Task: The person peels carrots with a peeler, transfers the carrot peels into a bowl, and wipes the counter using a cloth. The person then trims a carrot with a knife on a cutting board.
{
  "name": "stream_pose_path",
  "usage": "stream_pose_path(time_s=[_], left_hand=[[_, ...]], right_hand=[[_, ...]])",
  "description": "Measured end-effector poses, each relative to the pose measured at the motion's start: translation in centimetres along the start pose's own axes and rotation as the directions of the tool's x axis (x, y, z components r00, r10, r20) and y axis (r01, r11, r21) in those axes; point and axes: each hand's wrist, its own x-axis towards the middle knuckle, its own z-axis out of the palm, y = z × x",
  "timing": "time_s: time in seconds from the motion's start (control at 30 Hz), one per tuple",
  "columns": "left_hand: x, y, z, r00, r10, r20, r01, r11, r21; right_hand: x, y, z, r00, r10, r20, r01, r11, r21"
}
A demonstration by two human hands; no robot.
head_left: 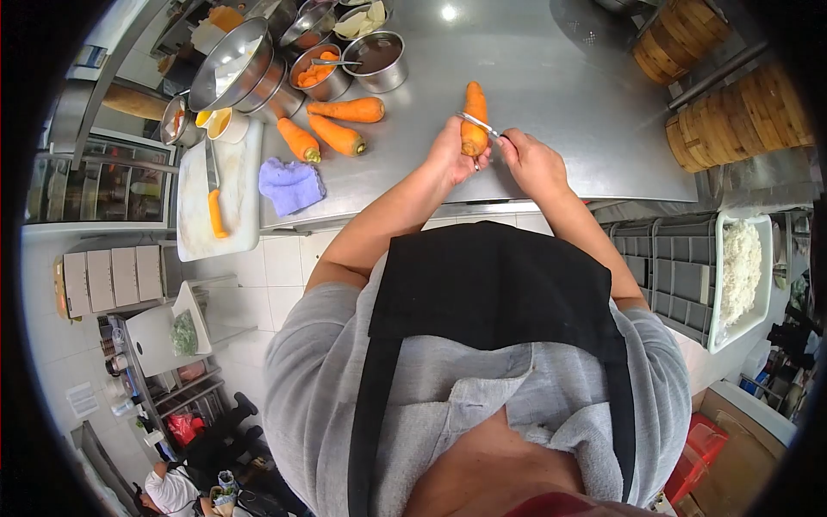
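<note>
My left hand grips the thick end of an orange carrot, its narrow tip pointing away from me over the steel table. My right hand is closed round the handle of a peeler, whose metal head lies across the carrot. To the left, three more carrots rest on the tabletop, close to a folded purple cloth. Farther left, a knife with an orange handle lies on a white cutting board.
Steel bowls and a pot crowd the back left of the steel table. Bamboo steamers stand at the right. Below them is a white tub of white food beside grey crates. Another person is at lower left.
</note>
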Motion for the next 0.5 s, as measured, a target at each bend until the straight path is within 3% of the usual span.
stream_pose_path(time_s=[0.07,0.27,0.4,0.5], left_hand=[[0.0,-0.5,-0.5,0.999,-0.002,0.043,0.000,0.998,0.059],[-0.4,-0.3,-1.7,0.999,0.006,0.037,-0.008,0.999,0.054],[-0.2,0.1,-2.5,0.998,0.033,0.058,-0.038,0.996,0.082],[-0.8,0.5,-2.3,0.996,-0.002,0.091,-0.006,0.996,0.093]], right_hand=[[1.6,0.6,0.5,0.990,0.041,0.132,-0.038,0.999,-0.023],[7.4,3.6,2.6,0.969,0.131,0.210,-0.113,0.989,-0.096],[11.5,4.0,2.4,0.952,0.207,0.226,-0.168,0.969,-0.179],[12.8,5.0,1.9,0.928,0.342,0.149,-0.294,0.916,-0.273]])
